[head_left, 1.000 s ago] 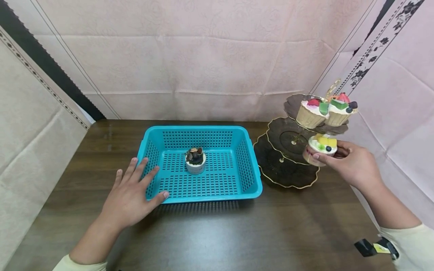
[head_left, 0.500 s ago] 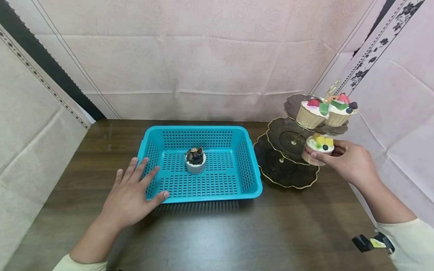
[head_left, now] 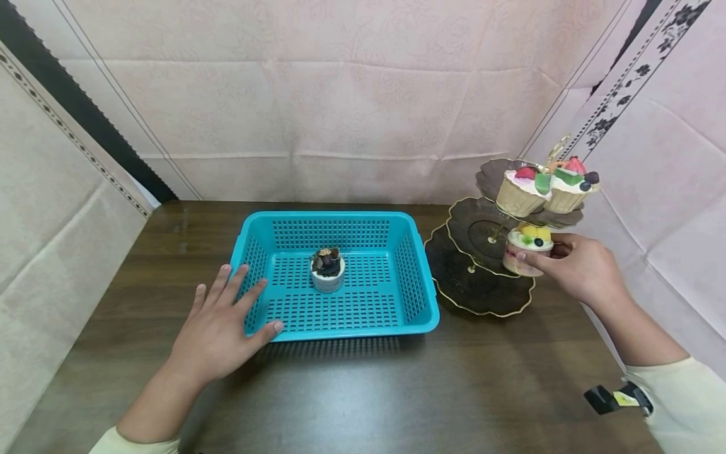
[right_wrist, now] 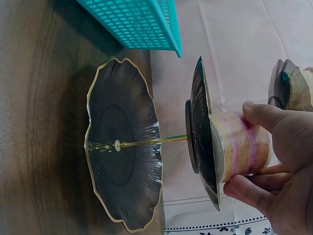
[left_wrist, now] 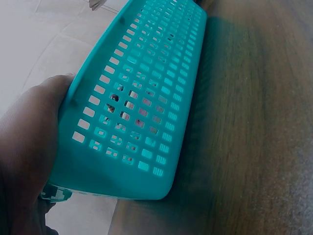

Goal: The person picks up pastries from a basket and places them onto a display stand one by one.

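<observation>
My right hand (head_left: 584, 268) grips a small dessert cup (head_left: 529, 252) with yellow cubes, a blueberry and white cream on top. In the right wrist view the cup (right_wrist: 239, 147), striped pink and cream, stands at the edge of the middle tier of a three-tier cake stand (right_wrist: 198, 132). My left hand (head_left: 218, 331) lies with spread fingers over the near left corner of a blue plastic basket (head_left: 340, 333). Its thumb (left_wrist: 61, 85) touches the basket rim in the left wrist view. Inside the basket sits a cup dessert (head_left: 327, 271) with a dark topping.
Two fruit-topped cupcakes (head_left: 518, 195) sit side by side on the stand's top tier. The bottom tier (head_left: 482, 293) rests on the brown wooden table (head_left: 340, 397), close to the basket's right side. Pale cloth (head_left: 363, 113) hangs behind the table.
My right hand has moved slightly left with the yellow-topped dessert cup, further over the stand's middle tier. My left hand and the basket have stayed in place.
</observation>
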Demonstrator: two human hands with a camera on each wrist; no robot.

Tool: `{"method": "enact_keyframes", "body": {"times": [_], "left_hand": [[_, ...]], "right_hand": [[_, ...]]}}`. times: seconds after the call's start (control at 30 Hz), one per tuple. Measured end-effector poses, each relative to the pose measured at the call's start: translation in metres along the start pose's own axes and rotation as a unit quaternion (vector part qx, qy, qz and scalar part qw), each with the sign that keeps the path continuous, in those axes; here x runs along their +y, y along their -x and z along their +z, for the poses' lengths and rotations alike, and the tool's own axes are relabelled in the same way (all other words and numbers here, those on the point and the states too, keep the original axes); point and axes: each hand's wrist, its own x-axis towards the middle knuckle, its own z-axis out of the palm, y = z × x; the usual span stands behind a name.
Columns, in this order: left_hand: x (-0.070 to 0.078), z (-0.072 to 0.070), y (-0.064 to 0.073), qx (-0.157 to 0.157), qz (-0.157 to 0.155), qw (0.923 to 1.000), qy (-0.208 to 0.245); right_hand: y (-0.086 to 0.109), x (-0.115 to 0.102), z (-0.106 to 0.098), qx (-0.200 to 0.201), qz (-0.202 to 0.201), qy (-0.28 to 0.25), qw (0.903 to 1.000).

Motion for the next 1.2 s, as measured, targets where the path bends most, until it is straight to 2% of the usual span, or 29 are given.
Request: {"method": "enact_keyframes", "body": {"times": [0.27, 0.5, 0.87, 1.2], "left_hand": [[-0.0001, 0.0005, -0.0002, 0.006, 0.002, 1.0000, 0.001], [0.0013, -0.0008, -0.0009, -0.001, 0.000, 1.0000, 0.003], [0.0001, 0.0006, -0.0001, 0.007, 0.001, 1.0000, 0.003], [-0.0004, 0.0011, -0.0003, 0.008, 0.000, 1.0000, 0.000]], "right_hand": [[-0.0017, -0.0006, 0.0010, -0.002, 0.001, 0.002, 1.0000], [0.0000, 0.0017, 0.0013, -0.007, 0.006, -0.003, 1.0000], [0.0013, -0.0006, 0.0020, 0.008, -0.010, 0.010, 0.9999], [0.0041, 0.0007, 0.0010, -0.004, -0.003, -0.010, 0.9999]]}}
